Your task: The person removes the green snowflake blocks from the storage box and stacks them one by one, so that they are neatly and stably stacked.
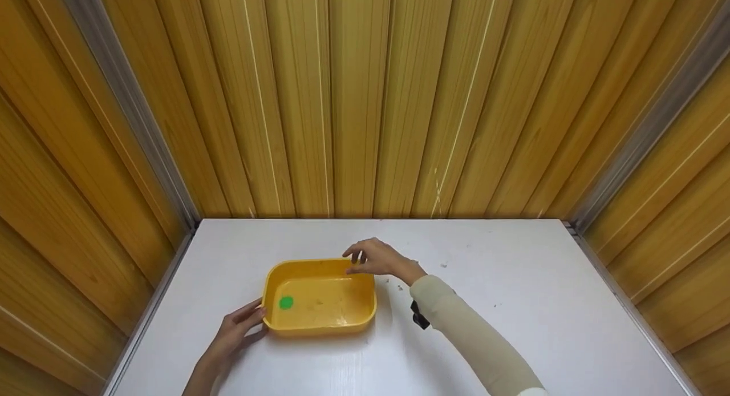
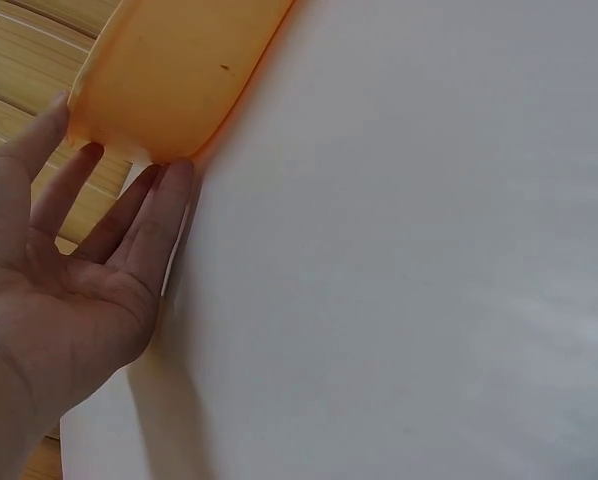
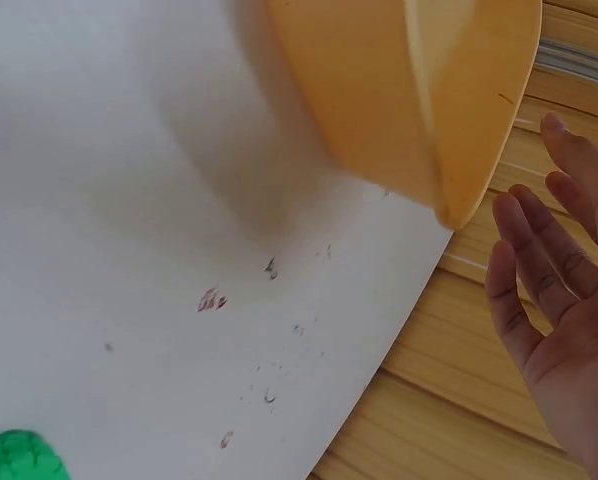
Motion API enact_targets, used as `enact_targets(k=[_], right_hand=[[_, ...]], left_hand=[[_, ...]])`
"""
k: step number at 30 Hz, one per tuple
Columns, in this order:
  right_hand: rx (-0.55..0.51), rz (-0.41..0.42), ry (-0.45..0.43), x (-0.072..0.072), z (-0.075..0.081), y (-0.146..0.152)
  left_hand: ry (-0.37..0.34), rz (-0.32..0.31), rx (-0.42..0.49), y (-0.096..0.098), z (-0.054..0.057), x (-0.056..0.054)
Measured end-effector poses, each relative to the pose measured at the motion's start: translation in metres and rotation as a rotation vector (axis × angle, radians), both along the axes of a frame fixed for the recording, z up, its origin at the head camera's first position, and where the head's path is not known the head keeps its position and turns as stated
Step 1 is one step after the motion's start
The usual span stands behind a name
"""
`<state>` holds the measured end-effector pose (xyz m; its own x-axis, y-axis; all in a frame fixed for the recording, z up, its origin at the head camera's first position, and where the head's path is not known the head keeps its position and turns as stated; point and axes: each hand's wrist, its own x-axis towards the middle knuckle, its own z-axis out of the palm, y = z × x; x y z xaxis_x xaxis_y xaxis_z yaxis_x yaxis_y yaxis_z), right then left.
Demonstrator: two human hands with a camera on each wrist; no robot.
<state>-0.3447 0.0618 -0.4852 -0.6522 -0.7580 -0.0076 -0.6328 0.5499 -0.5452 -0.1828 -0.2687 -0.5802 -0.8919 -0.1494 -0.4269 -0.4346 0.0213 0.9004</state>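
A yellow plastic basin point(image 1: 319, 330) with rounded corners sits on the white table, left of the middle. A flat green disc point(image 1: 286, 302) lies inside it near the left end. My left hand point(image 1: 234, 330) touches the basin's left end, thumb at the rim and nearly straight fingertips against the outer wall, as the left wrist view shows. Over the far right corner hovers my right hand point(image 1: 373, 258), its fingers loosely bent and nothing between them. The right wrist view shows this hand point(image 3: 564, 290) apart from the basin wall.
A green bumpy thing point(image 3: 24, 458) lies at the lower left of the right wrist view. Small dark marks point(image 3: 212, 299) dot the white table point(image 1: 513, 304). Wood-patterned panels point(image 1: 359, 99) stand behind the table and at both sides.
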Motion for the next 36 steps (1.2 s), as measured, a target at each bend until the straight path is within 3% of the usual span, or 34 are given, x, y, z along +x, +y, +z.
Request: enact_targets(k=[11, 20, 27, 29, 34, 36], right_hand=[[0.156, 0.076, -0.043, 0.022, -0.02, -0.071], [0.216, 0.065, -0.155, 0.049, -0.04, -0.107], [0.231, 0.013, -0.204, 0.057, -0.051, -0.117], [0.259, 0.051, -0.148, 0.056, -0.055, -0.12], [0.322, 0.195, 0.11, 0.053, -0.062, -0.124], [0.321, 0.209, 0.132, 0.052, -0.064, -0.125]], left_hand=[[-0.028, 0.057, 0.025, 0.011, -0.006, 0.014], [-0.045, 0.069, 0.035, 0.017, -0.005, 0.015], [-0.088, 0.065, 0.037, 0.018, -0.006, 0.014], [-0.09, 0.061, 0.035, 0.019, -0.007, 0.014], [-0.08, 0.057, 0.028, 0.019, -0.006, 0.012], [-0.081, 0.062, 0.026, 0.018, -0.006, 0.011]])
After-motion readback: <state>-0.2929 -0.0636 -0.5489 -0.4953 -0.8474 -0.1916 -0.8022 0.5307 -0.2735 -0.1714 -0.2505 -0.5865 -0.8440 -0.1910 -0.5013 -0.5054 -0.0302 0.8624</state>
